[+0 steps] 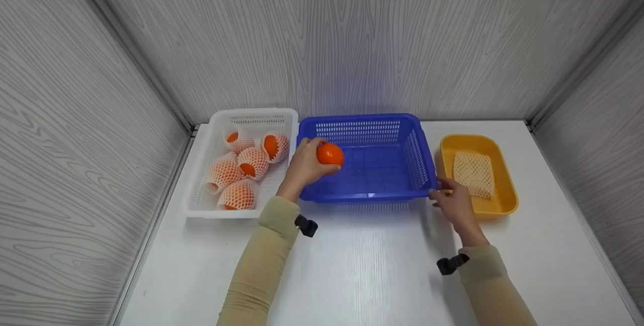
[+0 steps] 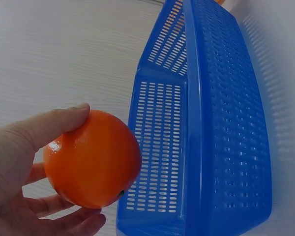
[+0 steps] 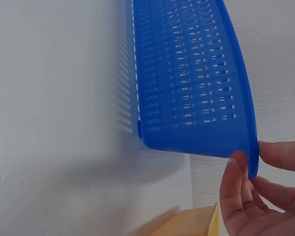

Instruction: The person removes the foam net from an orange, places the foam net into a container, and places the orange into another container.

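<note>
Aloft, orange, between left thumb and fingers

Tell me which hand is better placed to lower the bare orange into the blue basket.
Left, I'd judge: the left hand holds the orange at the basket, while the right hand pinches the basket's near right corner.

Long, creased tan sleeves with broad cuffs, and small, blocky black wrist cameras.

Panelled booth, wood-grain walls, grey corner strips, white tabletop
</note>
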